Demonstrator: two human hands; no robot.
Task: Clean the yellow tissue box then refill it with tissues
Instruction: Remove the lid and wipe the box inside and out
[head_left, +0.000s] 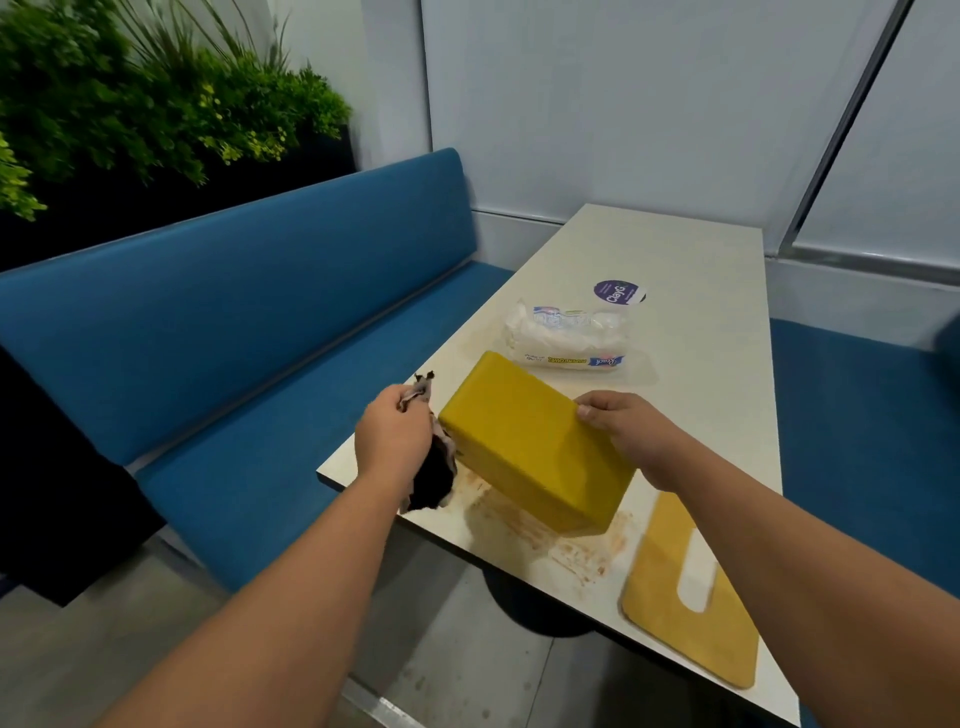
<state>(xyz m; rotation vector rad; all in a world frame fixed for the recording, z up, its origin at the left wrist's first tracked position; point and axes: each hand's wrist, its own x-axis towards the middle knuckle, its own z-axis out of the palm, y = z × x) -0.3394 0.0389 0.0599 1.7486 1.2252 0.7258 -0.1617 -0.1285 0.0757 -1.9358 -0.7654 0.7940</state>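
From the head camera, the yellow tissue box (535, 441) sits upside down near the front of the bench (691, 260), tilted up on one edge, probably so its sides can be wiped. The right hand (618, 421) steadies it, fingers curled over the far top corner. The left hand (395, 436) bunches a dark cloth (436, 467) in closed fingers against the box's left end. The slotted yellow lid (685, 597) lies apart at right, leaving the box open for refilling. The tissue pack (569, 338) waits just behind. Brownish smears (550, 540) mark the bench beneath.

an eatery: blue booth bench (234, 322), pedestal table (701, 270).
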